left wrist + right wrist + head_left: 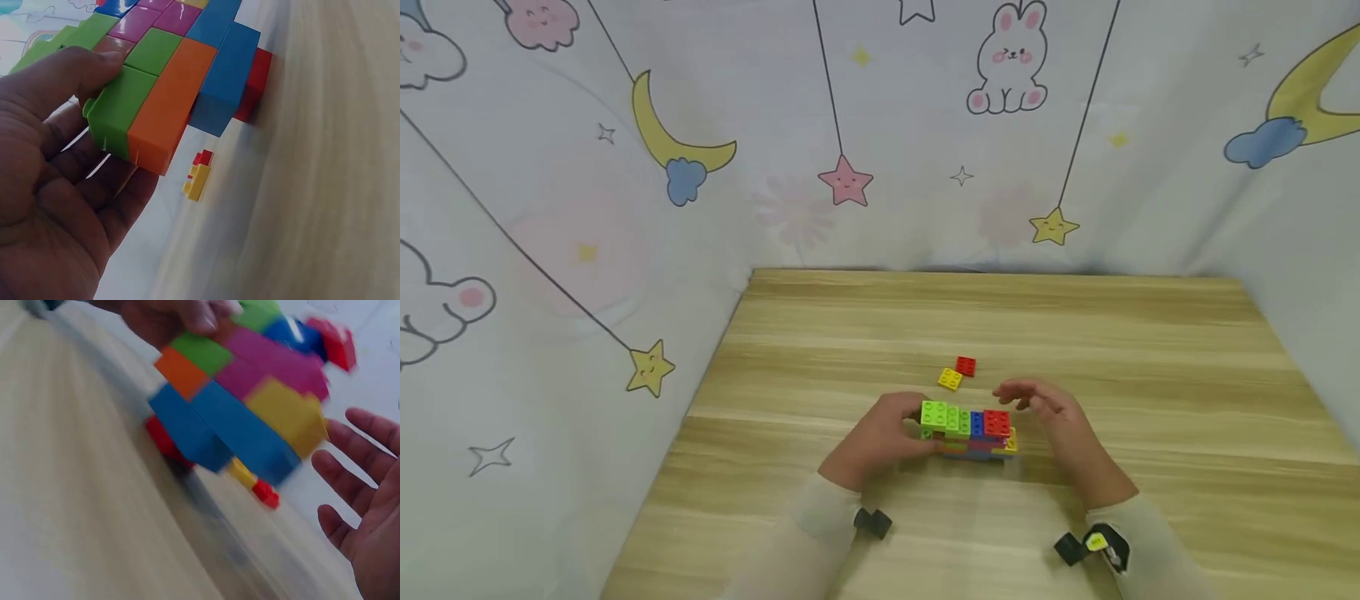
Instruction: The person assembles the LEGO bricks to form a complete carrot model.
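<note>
A wall-like stack of toy building bricks stands upright in front of me, green on the top left, then blue and red. My left hand grips its left end, the thumb on the near side and the fingers behind. Seen from the left wrist, the thumb lies by the green bricks, next to an orange brick; blue bricks and a red one form the lower part. My right hand is held off the right end, holding nothing, its fingers spread in the right wrist view beside a yellow brick.
Beyond the stack, a small red brick and a small yellow brick lie close together on the wooden table. A white cloth printed with stars, moons and a rabbit hangs around the back and sides.
</note>
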A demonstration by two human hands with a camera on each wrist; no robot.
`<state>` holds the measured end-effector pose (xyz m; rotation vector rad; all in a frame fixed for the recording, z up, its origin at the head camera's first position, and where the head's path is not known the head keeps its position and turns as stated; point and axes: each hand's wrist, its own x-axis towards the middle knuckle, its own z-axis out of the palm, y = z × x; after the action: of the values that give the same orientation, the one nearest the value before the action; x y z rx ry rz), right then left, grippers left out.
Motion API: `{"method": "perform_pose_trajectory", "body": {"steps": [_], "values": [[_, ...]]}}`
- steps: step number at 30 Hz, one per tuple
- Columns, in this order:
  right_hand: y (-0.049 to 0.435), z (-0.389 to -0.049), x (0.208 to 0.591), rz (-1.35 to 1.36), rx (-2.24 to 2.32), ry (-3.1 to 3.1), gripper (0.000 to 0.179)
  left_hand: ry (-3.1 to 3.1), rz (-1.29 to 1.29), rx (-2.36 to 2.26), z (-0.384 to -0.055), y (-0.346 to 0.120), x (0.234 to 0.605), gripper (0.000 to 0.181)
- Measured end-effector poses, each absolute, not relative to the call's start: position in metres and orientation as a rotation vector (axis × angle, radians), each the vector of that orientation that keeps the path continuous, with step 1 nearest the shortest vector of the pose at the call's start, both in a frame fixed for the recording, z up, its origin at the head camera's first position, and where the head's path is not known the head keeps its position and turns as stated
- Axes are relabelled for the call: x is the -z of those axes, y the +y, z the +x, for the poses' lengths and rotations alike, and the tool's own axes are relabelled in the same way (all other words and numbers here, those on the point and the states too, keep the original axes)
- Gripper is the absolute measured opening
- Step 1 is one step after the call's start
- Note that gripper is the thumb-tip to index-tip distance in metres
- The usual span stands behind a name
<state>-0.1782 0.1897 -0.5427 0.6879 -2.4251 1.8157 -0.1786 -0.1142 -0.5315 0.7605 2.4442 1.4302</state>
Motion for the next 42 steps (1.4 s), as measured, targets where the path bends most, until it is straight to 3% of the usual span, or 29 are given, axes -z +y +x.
{"method": "perform_pose_trajectory", "body": {"steps": [6, 13, 21, 27, 33, 36, 42], "values": [[0.192, -0.233, 0.559, 0.466, -1.528, -2.707, 0.037, 2.459, 0.818, -1.448, -0.176, -0.122, 0.536, 0.031], [0.164, -0.271, 0.569, 0.78, -1.28, -2.776, 0.052, 2.456, 0.936, -1.475, -0.178, -0.125, 0.543, 0.031], [0.155, -0.283, 0.573, 0.909, -1.088, -2.77, 0.035, 2.421, 0.937, -1.501, -0.177, -0.124, 0.542, 0.031], [0.16, -0.272, 0.57, 0.792, -1.147, -2.744, 0.035, 2.427, 0.95, -1.511, -0.177, -0.125, 0.54, 0.031], [0.181, -0.234, 0.549, 0.554, -1.392, -2.604, 0.03, 2.416, 0.965, -1.523, -0.176, -0.121, 0.541, 0.032], [0.187, -0.207, 0.53, 0.693, -1.529, -2.397, 0.029, 2.425, 0.962, -1.53, -0.176, -0.122, 0.542, 0.032], [0.188, -0.167, 0.507, 1.113, -1.473, -2.086, 0.05, 2.436, 0.961, -1.532, -0.178, -0.124, 0.542, 0.033]]}}
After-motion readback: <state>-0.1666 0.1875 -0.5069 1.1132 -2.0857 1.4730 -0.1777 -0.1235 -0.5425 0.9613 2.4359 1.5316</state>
